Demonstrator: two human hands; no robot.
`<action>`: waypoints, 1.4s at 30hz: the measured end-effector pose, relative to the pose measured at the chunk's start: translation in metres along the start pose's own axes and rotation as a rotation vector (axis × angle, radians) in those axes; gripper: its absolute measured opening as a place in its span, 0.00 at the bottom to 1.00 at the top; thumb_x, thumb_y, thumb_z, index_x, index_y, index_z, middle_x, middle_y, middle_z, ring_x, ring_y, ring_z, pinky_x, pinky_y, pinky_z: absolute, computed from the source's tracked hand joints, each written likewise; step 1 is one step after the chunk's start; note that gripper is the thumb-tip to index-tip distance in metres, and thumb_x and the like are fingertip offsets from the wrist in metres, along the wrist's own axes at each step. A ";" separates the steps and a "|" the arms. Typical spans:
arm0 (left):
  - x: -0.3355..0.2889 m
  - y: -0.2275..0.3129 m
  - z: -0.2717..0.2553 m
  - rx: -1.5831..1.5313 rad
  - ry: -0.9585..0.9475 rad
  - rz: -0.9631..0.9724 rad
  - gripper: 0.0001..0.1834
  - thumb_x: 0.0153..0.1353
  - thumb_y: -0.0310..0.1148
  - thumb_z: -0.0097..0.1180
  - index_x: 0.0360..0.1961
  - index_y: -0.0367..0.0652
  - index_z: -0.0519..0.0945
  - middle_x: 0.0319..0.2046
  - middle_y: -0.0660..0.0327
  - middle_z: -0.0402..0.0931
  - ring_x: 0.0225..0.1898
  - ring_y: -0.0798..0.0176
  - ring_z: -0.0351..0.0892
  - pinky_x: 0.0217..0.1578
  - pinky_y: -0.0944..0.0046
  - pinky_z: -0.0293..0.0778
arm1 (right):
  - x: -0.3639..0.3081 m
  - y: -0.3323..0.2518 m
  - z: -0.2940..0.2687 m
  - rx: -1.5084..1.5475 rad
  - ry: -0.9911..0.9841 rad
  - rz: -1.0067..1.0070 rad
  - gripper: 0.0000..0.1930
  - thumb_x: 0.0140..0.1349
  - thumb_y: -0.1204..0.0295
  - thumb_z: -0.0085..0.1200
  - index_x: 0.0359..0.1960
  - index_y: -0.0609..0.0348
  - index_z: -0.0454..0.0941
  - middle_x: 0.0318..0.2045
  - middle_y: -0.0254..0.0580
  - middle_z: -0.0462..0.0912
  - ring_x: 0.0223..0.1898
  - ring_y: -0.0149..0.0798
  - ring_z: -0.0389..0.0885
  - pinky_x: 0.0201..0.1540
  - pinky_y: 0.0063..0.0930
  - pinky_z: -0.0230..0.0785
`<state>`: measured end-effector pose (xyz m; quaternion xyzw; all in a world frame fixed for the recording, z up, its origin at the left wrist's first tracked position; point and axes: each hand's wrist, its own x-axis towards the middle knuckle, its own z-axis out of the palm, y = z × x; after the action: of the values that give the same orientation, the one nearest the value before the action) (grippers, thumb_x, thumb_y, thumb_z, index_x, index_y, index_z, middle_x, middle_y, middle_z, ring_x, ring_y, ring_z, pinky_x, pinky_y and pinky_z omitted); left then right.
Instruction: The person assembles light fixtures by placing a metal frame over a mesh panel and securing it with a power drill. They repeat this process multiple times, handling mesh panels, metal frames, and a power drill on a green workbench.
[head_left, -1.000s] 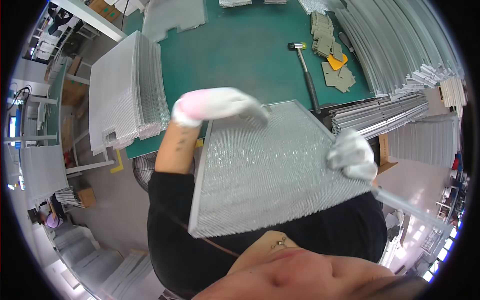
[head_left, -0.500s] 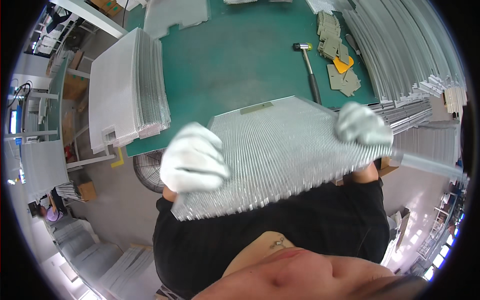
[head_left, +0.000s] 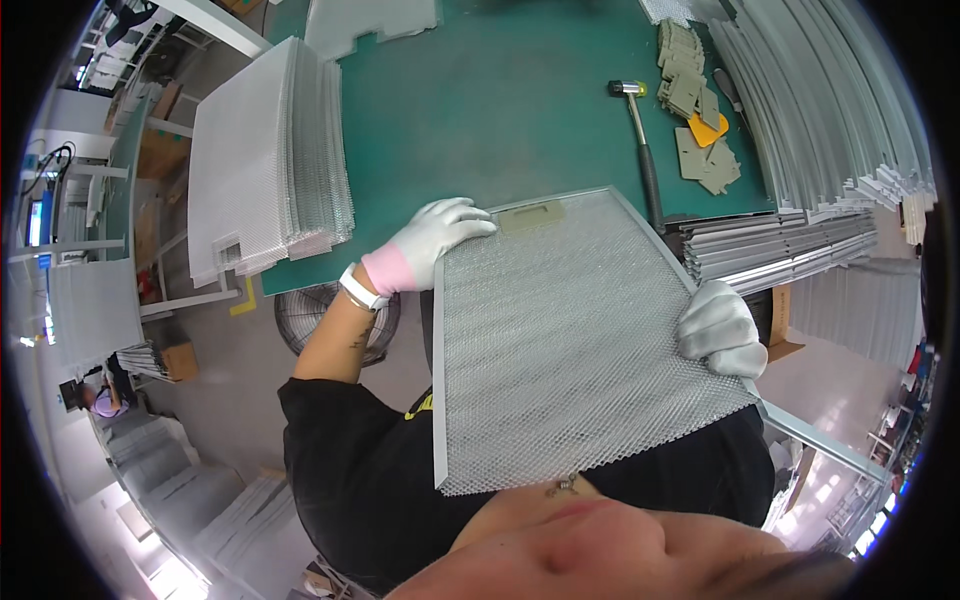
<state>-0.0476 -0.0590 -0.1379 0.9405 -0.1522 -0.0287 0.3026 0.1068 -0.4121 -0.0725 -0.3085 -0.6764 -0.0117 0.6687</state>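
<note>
Moved up the frame, the left hand rests, fingers together, clamping unclear, at the upper-left corner of the mesh panel, which lies centrally, leftward of the right hand, clamped on its right edge.

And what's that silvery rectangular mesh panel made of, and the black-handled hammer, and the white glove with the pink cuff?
The silvery rectangular mesh panel looks like shiny metal, maybe aluminium: its netting glints. The black-handled hammer has a neck gleaming like metal; its dull grip could be rubber or plastic. The pink-cuffed white glove seems matte, stretchy fabric, since it fits snugly.
</note>
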 end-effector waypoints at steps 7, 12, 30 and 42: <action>-0.004 0.008 0.002 0.176 0.049 -0.384 0.25 0.54 0.35 0.60 0.55 0.42 0.77 0.42 0.51 0.75 0.47 0.45 0.74 0.57 0.49 0.67 | 0.020 0.010 -0.002 -0.013 -0.127 0.030 0.08 0.62 0.77 0.50 0.33 0.60 0.61 0.26 0.47 0.74 0.13 0.33 0.72 0.11 0.23 0.57; -0.020 0.046 -0.033 -0.302 0.210 -0.199 0.24 0.56 0.38 0.62 0.52 0.37 0.77 0.43 0.51 0.77 0.49 0.48 0.78 0.54 0.50 0.73 | 0.020 0.025 -0.002 -0.206 0.119 0.062 0.06 0.67 0.72 0.51 0.36 0.59 0.68 0.27 0.45 0.78 0.27 0.39 0.79 0.25 0.33 0.69; 0.032 0.072 -0.069 -0.483 1.320 0.381 0.10 0.64 0.20 0.50 0.46 0.39 0.72 0.40 0.55 0.75 0.40 0.58 0.76 0.44 0.59 0.75 | 0.091 0.083 0.000 -0.493 0.737 0.389 0.28 0.57 0.79 0.67 0.59 0.68 0.70 0.39 0.38 0.81 0.40 0.27 0.78 0.45 0.22 0.72; 0.037 0.065 -0.077 -0.522 1.396 0.162 0.07 0.67 0.18 0.50 0.44 0.39 0.74 0.41 0.65 0.75 0.42 0.74 0.71 0.49 0.71 0.68 | 0.164 0.035 -0.064 -0.804 -0.270 0.340 0.26 0.58 0.76 0.66 0.60 0.60 0.78 0.45 0.42 0.85 0.42 0.33 0.83 0.50 0.26 0.74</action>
<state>-0.0188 -0.0768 -0.0364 0.6237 0.0182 0.5618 0.5432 0.1931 -0.3447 0.0698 -0.6490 -0.6389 -0.1230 0.3943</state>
